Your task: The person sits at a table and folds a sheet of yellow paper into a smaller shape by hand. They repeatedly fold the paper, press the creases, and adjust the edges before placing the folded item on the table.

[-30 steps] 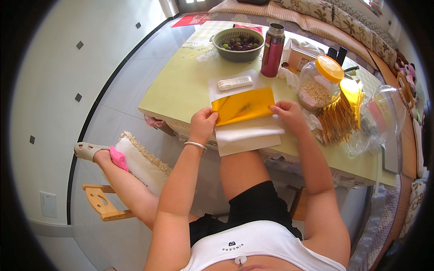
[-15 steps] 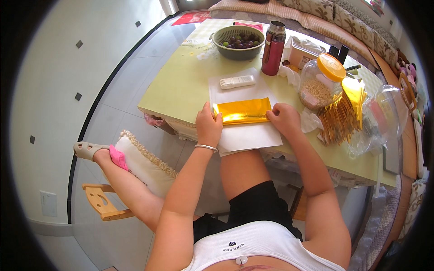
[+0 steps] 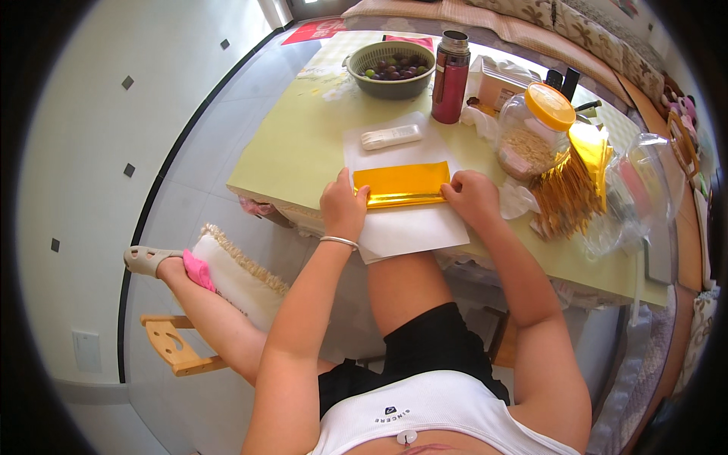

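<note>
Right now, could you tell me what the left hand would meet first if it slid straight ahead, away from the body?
The left hand points up the table, so past the gold paper's corner it would probably first meet the small white stick lying on the white sheet, though depth is unclear.

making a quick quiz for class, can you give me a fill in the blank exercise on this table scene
1. Both hands, left hand and right hand, press on a folded sheet of ____ coloured paper.
2. The gold paper lies on a ____ sheet.
3. The green bowl holds dark ____.
4. The clear jar has an ____ lid.

Missing words: gold; white; fruit; orange
</note>
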`<state>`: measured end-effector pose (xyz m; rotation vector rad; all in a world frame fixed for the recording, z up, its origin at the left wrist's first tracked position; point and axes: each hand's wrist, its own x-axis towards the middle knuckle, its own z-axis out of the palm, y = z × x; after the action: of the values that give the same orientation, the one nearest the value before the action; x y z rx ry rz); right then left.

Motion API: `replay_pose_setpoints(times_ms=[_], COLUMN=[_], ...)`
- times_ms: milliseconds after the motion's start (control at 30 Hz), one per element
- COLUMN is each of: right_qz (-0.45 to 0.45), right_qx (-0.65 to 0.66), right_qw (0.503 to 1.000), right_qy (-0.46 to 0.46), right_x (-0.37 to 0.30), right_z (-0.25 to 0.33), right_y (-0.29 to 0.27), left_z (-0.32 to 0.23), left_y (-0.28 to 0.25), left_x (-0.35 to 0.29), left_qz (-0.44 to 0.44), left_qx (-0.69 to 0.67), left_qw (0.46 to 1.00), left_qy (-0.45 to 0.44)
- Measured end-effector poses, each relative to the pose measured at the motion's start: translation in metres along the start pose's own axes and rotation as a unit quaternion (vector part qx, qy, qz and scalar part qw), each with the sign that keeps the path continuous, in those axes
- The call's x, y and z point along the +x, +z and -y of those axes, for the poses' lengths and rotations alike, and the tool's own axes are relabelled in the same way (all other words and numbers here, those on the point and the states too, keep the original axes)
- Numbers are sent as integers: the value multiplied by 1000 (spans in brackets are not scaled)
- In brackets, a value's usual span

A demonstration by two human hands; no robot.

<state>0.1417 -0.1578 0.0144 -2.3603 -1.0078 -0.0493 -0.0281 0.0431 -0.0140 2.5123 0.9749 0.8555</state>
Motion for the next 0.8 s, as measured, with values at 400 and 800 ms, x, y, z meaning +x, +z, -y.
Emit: replay_pose_setpoints(times_ms=[400,800], right_qz=[-4,-7], right_qx=[-7,-35], right_qw=[1000,999], right_qy=[2,-9], right_x=[0,-2], right_z=[-1,6], right_y=[1,-2], left_z=[-17,-6], left_y=[-19,-35], left_x=[3,11], left_qz=[-116,238], left_qx=[138,48], left_qw=[952,878], left_qy=[249,412])
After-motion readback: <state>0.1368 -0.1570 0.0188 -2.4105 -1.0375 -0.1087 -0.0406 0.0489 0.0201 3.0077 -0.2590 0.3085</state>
